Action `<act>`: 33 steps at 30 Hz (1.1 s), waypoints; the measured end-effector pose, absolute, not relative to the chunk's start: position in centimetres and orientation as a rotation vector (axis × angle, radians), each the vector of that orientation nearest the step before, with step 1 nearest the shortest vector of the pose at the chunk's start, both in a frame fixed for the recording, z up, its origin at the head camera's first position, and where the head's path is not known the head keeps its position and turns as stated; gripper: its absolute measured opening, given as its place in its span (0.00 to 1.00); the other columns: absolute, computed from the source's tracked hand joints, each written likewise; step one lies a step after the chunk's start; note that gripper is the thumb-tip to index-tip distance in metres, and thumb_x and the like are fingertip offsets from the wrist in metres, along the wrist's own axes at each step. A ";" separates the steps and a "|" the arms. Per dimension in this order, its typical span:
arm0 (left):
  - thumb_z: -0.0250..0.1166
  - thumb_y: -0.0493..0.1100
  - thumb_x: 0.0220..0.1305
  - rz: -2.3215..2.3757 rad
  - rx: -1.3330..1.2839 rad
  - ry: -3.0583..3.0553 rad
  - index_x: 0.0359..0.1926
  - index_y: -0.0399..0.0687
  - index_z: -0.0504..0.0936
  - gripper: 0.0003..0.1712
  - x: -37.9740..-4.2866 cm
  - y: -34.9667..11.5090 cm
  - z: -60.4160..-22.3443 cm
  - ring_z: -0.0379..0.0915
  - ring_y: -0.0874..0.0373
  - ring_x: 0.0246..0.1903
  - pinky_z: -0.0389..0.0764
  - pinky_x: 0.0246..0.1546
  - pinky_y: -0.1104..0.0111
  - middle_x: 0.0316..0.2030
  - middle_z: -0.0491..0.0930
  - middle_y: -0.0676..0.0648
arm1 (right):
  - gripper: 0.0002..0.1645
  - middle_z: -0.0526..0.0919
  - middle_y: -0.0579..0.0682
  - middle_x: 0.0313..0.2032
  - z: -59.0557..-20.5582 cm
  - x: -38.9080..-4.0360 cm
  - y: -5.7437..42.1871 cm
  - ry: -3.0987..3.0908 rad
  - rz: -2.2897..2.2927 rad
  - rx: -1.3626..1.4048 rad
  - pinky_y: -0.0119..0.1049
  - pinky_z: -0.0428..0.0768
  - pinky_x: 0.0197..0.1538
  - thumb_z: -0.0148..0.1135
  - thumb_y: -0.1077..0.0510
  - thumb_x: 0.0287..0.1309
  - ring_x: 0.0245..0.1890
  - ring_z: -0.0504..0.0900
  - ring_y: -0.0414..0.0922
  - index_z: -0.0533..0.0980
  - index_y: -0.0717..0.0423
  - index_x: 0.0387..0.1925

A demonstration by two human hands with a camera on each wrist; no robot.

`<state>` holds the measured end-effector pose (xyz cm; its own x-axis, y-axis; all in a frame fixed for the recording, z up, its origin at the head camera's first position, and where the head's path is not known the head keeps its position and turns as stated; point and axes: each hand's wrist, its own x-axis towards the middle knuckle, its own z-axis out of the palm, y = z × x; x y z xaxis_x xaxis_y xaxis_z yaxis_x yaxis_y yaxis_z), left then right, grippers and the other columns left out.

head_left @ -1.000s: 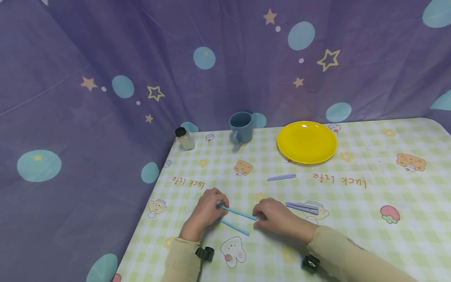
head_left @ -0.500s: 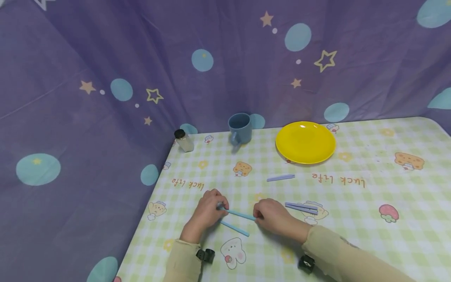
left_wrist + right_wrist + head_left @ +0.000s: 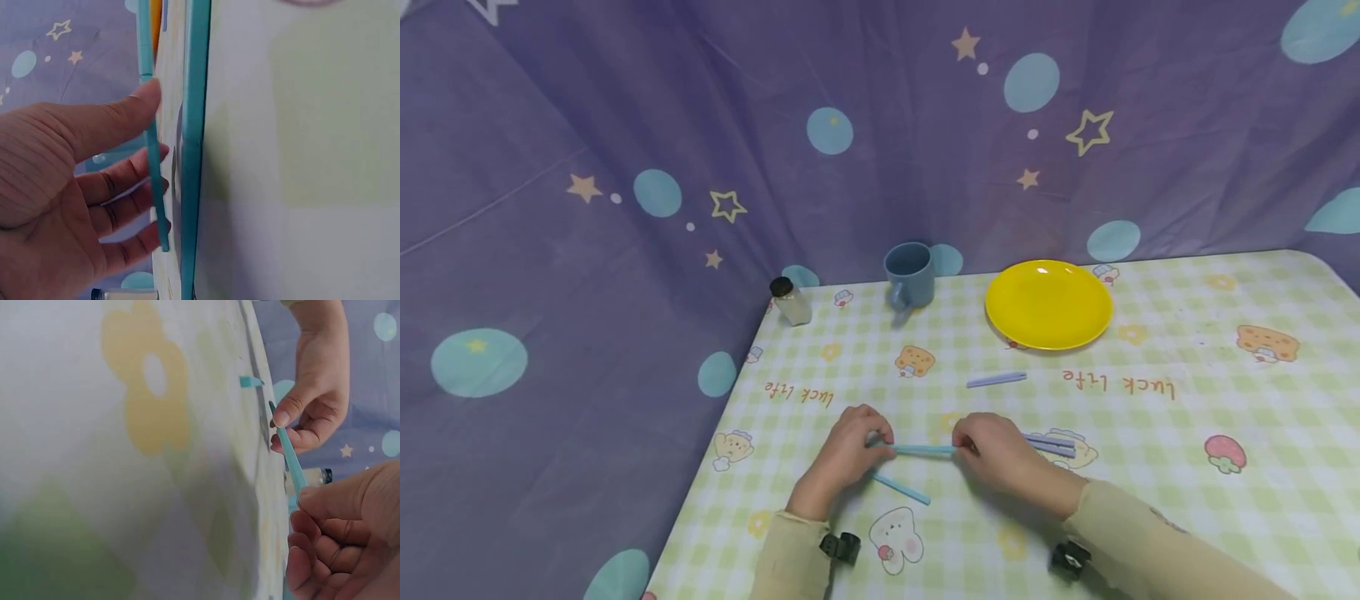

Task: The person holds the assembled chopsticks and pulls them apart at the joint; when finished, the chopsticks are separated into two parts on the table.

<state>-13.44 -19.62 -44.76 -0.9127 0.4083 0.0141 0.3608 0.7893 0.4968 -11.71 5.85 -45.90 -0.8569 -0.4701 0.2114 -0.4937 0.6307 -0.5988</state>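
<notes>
My left hand (image 3: 850,447) pinches a light blue chopstick (image 3: 923,449) between thumb and fingertips. My right hand (image 3: 997,451) pinches the chopstick's other end, so it spans the gap between both hands. In the left wrist view the held chopstick (image 3: 156,162) runs under the thumb and along the fingers, its thin end free. A joint line crosses it near the thumb. Just in front of the left hand, a second light blue chopstick (image 3: 902,488) lies on the table, its far end hidden by that hand. Short purple sticks (image 3: 1052,445) lie partly behind the right hand.
More short purple sticks (image 3: 996,380) lie in the middle of the checked tablecloth (image 3: 1157,517). Along the back stand a blue mug (image 3: 912,277), a yellow plate (image 3: 1048,305) and a small black-capped jar (image 3: 791,302). A purple curtain (image 3: 880,192) hangs behind.
The right thumb and fingers have come together on the chopstick's end. Both hands have shifted slightly, and the held chopstick has turned from slanting to nearly level. The second chopstick stays put.
</notes>
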 end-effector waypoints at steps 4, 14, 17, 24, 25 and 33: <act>0.72 0.42 0.58 0.835 0.608 2.863 0.28 0.57 0.79 0.08 -13.4 -19.0 -44.6 0.69 0.55 0.44 0.71 0.46 0.57 0.37 0.77 0.56 | 0.11 0.72 0.39 0.23 -45.2 -11.9 7.1 -2.784 1.019 0.843 0.33 0.72 0.32 0.70 0.67 0.51 0.25 0.68 0.36 0.77 0.51 0.24; 0.69 0.40 0.60 1.150 0.732 2.715 0.33 0.53 0.80 0.05 -13.5 -17.0 -44.4 0.79 0.66 0.33 0.78 0.40 0.67 0.29 0.83 0.59 | 0.10 0.74 0.38 0.26 -43.3 -12.3 10.4 -2.755 0.993 0.875 0.34 0.74 0.33 0.70 0.66 0.53 0.27 0.70 0.35 0.77 0.50 0.27; 0.69 0.38 0.61 1.224 0.745 2.634 0.34 0.51 0.81 0.04 -13.6 -16.4 -44.4 0.79 0.67 0.32 0.78 0.42 0.68 0.29 0.84 0.58 | 0.10 0.75 0.38 0.26 -42.8 -12.2 11.3 -2.745 0.992 0.867 0.35 0.75 0.34 0.69 0.66 0.54 0.27 0.70 0.35 0.77 0.50 0.27; 0.67 0.39 0.63 1.295 0.725 2.615 0.36 0.51 0.85 0.02 -13.4 -14.8 -44.5 0.80 0.66 0.34 0.77 0.41 0.68 0.30 0.85 0.59 | 0.10 0.76 0.37 0.26 -42.3 -12.2 13.1 -2.761 1.051 0.845 0.34 0.74 0.33 0.68 0.66 0.55 0.26 0.69 0.35 0.77 0.49 0.27; 0.68 0.39 0.62 1.303 0.715 2.624 0.36 0.51 0.85 0.02 -13.4 -14.5 -44.5 0.80 0.66 0.34 0.77 0.40 0.68 0.30 0.85 0.59 | 0.10 0.76 0.37 0.25 -42.3 -12.2 13.3 -2.774 1.070 0.826 0.33 0.73 0.32 0.68 0.66 0.55 0.25 0.69 0.34 0.77 0.49 0.27; 0.68 0.38 0.62 1.349 0.770 2.636 0.36 0.50 0.86 0.03 -13.3 -12.2 -44.6 0.77 0.68 0.31 0.77 0.37 0.72 0.30 0.85 0.58 | 0.07 0.77 0.35 0.24 -42.4 -12.2 14.0 -2.801 1.141 0.833 0.31 0.72 0.30 0.69 0.62 0.56 0.23 0.69 0.32 0.79 0.48 0.27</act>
<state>-13.34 -12.21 -44.61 -0.8704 0.4687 0.1511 0.3966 0.4854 0.7791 -12.15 13.96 -42.36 -0.8588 -0.4726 0.1976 -0.4761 0.5943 -0.6481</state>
